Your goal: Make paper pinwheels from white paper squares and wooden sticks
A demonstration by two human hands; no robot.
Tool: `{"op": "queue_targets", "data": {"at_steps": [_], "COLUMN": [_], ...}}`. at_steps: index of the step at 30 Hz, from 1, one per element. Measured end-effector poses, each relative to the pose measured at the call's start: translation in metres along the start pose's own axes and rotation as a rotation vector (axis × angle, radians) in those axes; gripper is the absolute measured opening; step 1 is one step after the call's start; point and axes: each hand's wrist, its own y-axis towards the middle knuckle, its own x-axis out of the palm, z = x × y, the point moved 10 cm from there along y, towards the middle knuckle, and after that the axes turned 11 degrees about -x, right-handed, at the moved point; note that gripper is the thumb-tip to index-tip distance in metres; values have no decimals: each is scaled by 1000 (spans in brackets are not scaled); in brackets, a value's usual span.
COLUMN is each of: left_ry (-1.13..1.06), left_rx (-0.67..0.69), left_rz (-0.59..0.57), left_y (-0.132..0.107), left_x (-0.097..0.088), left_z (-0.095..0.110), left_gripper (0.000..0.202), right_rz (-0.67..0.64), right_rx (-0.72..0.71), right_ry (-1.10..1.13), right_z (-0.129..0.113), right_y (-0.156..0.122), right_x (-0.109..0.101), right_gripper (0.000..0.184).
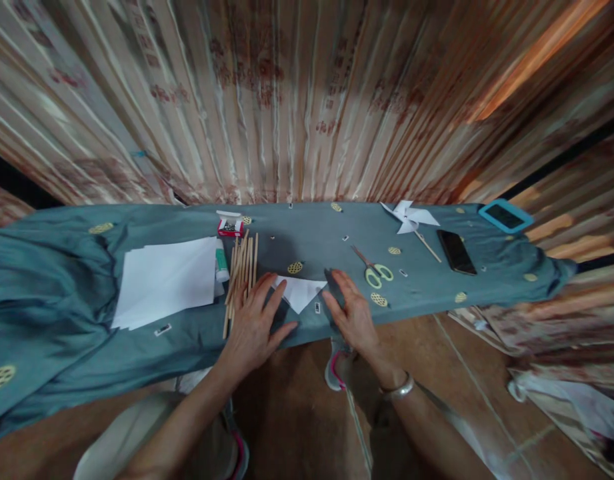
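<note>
A white paper triangle (pixel 301 292) lies on the blue-green cloth (pixel 317 233) near its front edge, between the two hands, one point directed toward the person. The left hand (pixel 257 323) is palm down with fingers spread and thumb well apart from them; its fingertips are at the triangle's left corner, gripping nothing visible. The right hand (pixel 354 317) is likewise spread and loosely bent, holding nothing, its fingertips beside the right corner (whether they touch the paper cannot be determined). A metal bracelet (pixel 401 388) is on the right wrist. Wooden sticks (pixel 243 267) lie in a loose bundle beside and partly behind the left hand. Left of these are a green-and-white tube (pixel 221 260) and a stack of white sheets (pixel 167 283); a small red box (pixel 231 225) stands with its lid raised beyond the sticks. Right of the triangle lie scissors (pixel 374 273) with pale green handles, a white pinwheel (pixel 409 217) on a stick, a dark phone (pixel 457 252) and a blue-framed device (pixel 507 217).
</note>
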Motion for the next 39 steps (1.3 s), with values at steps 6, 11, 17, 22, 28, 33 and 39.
{"op": "queue_targets", "data": {"at_steps": [6,11,17,22,28,33,39], "left_ry": [-108,-309,-450,-673,-1293,-1758,-1815], "left_rx": [-134,-281,-367,-499,-843,-1024,-1019], "left_rz": [129,90,70,114,93,-159,-149], "left_y": [11,16,18,14,9,11,21], "left_x": [-14,-1,2,1,28,55,53], "left_z": [-20,-37,-46,-62,-73,-46,-44], "left_gripper": [60,58,53,50,49,46,40], "right_rz": [-121,-195,-240,-77,157,83,-34], "right_rx": [-127,-178,-124,49,100,26,26], "right_ry": [-19,-12,108,446,774,803,798], "right_z": [-28,-39,-37,-14,-8,-32,-44], "right_y": [11,24,33,44,53,52,46], "right_x": [29,40,44,25,-3,-2,4], "right_gripper": [69,62,50,27,7,9,16]}}
